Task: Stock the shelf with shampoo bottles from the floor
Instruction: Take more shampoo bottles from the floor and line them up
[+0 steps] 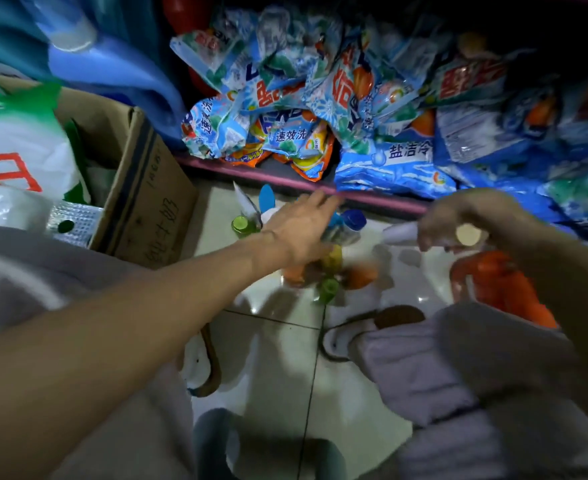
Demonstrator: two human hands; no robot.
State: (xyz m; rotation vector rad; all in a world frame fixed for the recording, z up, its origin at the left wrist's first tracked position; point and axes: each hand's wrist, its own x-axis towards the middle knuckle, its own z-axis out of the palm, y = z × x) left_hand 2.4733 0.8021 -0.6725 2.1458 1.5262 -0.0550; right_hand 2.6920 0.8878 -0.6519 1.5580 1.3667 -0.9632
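The shelf (pixel 382 197), low and crammed with detergent bags (pixel 320 109), leaves little room above its pink lip, so any bottle should probably go in upright and slowly, not shoved against the bags. A carton (pixel 147 188) walls off the left; the floor (pixel 278 375) between carton and shoe (pixel 365 332) is the working room. The bottles (pixel 323 268) stand clustered on the floor just below the lip. The left hand (pixel 296 230) reaches over them, fingers straight and holding nothing; best to take one by its body. The right hand (pixel 455 220) grips a white bottle (pixel 401 233).

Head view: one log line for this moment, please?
left hand: open, reaching over floor bottles | right hand: holds white bottle
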